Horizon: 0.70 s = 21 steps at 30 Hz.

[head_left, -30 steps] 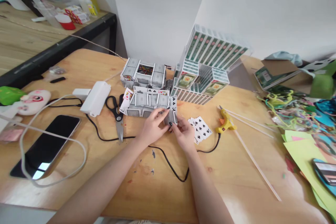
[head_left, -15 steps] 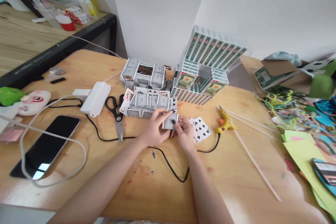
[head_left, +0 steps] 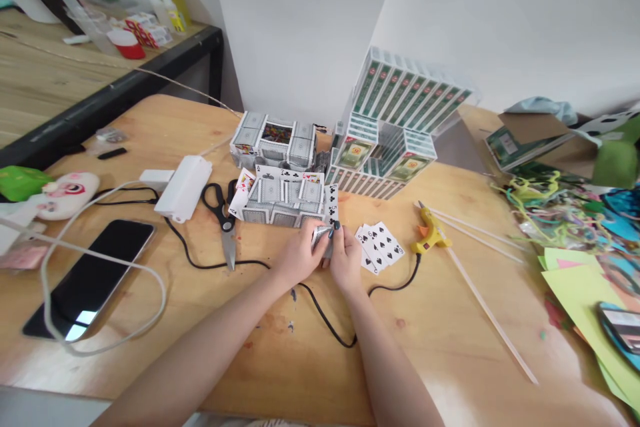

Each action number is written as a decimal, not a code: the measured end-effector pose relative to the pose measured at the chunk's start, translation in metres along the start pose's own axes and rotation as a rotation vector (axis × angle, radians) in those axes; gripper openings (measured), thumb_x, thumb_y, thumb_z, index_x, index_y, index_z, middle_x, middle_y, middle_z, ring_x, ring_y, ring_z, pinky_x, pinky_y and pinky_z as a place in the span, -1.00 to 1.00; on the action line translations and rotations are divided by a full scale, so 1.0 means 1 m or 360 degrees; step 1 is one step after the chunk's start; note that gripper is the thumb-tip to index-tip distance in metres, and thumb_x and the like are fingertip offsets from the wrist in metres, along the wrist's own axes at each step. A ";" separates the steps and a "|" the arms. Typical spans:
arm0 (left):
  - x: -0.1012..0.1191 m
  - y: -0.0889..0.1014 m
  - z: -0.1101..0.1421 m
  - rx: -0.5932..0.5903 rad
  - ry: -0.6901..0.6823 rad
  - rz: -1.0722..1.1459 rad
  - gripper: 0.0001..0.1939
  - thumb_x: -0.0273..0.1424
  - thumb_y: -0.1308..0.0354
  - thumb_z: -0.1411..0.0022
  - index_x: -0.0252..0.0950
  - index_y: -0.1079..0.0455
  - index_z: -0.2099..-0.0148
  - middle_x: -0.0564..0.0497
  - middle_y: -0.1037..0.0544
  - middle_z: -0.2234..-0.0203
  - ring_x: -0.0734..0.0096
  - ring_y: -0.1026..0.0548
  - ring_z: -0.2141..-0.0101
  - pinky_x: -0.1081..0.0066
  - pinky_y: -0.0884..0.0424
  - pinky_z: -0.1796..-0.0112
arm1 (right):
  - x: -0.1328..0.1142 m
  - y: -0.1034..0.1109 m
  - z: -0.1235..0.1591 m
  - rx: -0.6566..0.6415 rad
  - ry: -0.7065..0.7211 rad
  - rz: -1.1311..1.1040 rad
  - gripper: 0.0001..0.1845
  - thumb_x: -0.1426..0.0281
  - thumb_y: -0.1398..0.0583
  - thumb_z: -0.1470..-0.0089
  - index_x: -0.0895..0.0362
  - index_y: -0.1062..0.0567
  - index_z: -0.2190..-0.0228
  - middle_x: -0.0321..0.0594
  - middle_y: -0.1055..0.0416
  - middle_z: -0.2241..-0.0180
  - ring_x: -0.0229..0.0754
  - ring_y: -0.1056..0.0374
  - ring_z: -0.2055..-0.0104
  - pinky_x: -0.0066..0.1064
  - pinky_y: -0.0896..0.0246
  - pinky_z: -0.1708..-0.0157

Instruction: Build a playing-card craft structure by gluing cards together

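A playing card (head_left: 321, 235) with a grey patterned back is pinched between my two hands and looks bent, most of it hidden by the fingers. My left hand (head_left: 299, 252) closes on its left side, my right hand (head_left: 345, 255) on its right, thumbs nearly meeting. Just beyond them lies a low structure of playing cards (head_left: 280, 203), face-up cards along its edges. Behind it stands a second card-built box (head_left: 275, 140) with an opening in the top. Loose spade cards (head_left: 381, 247) lie fanned to the right of my right hand.
Stacked green card boxes (head_left: 385, 147) rise behind on the right. A yellow glue gun (head_left: 431, 232) with its cord and glue sticks (head_left: 493, 317) lies at right. Black scissors (head_left: 223, 220), a white power adapter (head_left: 183, 188) and a phone (head_left: 90, 277) lie at left; craft paper (head_left: 583, 287) at far right.
The card, earlier held flat with its back showing, is now bent between my hands. My hands have drawn closer together, and more of the loose spade cards shows.
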State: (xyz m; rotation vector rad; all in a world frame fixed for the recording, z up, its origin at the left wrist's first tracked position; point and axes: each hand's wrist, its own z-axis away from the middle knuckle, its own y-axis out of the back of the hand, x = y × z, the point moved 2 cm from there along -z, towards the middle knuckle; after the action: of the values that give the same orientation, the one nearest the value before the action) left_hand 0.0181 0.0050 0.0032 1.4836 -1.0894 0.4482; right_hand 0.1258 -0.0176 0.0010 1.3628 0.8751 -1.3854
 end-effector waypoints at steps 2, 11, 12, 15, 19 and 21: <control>0.002 -0.001 0.000 0.0048 0.0019 0.0058 -0.82 -0.32 0.05 -0.25 -0.27 -0.22 0.14 0.00 -0.47 0.43 0.40 -0.46 0.45 0.43 -0.35 0.45 | 0.000 0.000 0.001 0.0052 0.0013 0.0044 -0.56 -0.03 0.06 -0.10 0.07 -0.20 0.54 -0.46 -0.14 0.78 -0.31 -0.11 0.80 -0.47 -0.01 0.78; 0.000 -0.003 -0.003 0.0112 0.0183 0.0233 -0.85 -0.30 0.03 -0.23 -0.27 -0.25 0.23 0.10 -0.38 0.59 0.47 -0.37 0.57 0.47 -0.27 0.53 | -0.004 0.000 0.005 0.0354 0.0361 0.0628 -0.62 0.15 0.11 -0.17 0.08 -0.21 0.56 -0.33 -0.21 0.68 -0.28 -0.11 0.65 -0.44 0.06 0.61; 0.000 -0.003 -0.003 0.0118 0.0178 0.0200 -0.85 -0.30 0.03 -0.23 -0.27 -0.24 0.25 0.10 -0.37 0.58 0.47 -0.37 0.57 0.47 -0.27 0.53 | -0.005 0.000 0.005 0.0369 0.0368 0.0665 -0.62 0.16 0.11 -0.17 0.08 -0.21 0.57 -0.33 -0.21 0.68 -0.28 -0.10 0.64 -0.44 0.07 0.61; 0.003 -0.002 -0.002 0.0124 0.0148 0.0125 -0.85 -0.28 0.03 -0.22 -0.27 -0.22 0.29 0.11 -0.35 0.60 0.47 -0.36 0.57 0.48 -0.24 0.53 | -0.006 -0.001 0.007 0.0409 0.0351 0.0721 -0.64 0.20 0.10 -0.17 0.07 -0.19 0.59 -0.33 -0.20 0.68 -0.27 -0.10 0.64 -0.44 0.10 0.60; 0.007 0.000 -0.001 0.0139 0.0099 0.0059 -0.85 -0.30 0.05 -0.23 -0.26 -0.20 0.34 0.14 -0.30 0.64 0.50 -0.32 0.60 0.50 -0.19 0.55 | -0.006 -0.001 0.007 0.0388 0.0364 0.0660 -0.64 0.20 0.10 -0.17 0.07 -0.18 0.59 -0.33 -0.20 0.68 -0.27 -0.10 0.63 -0.44 0.08 0.59; 0.007 0.001 -0.001 0.0154 0.0073 0.0047 -0.84 -0.31 0.06 -0.24 -0.25 -0.18 0.36 0.15 -0.27 0.66 0.52 -0.28 0.63 0.51 -0.16 0.55 | -0.006 -0.001 0.007 0.0358 0.0368 0.0599 -0.63 0.19 0.10 -0.17 0.08 -0.18 0.59 -0.34 -0.19 0.68 -0.28 -0.10 0.62 -0.45 0.07 0.59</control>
State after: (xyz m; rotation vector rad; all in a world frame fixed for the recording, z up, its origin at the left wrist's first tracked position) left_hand 0.0209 0.0032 0.0101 1.5361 -1.0673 0.5596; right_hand 0.1219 -0.0228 0.0075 1.7835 0.5782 -1.0705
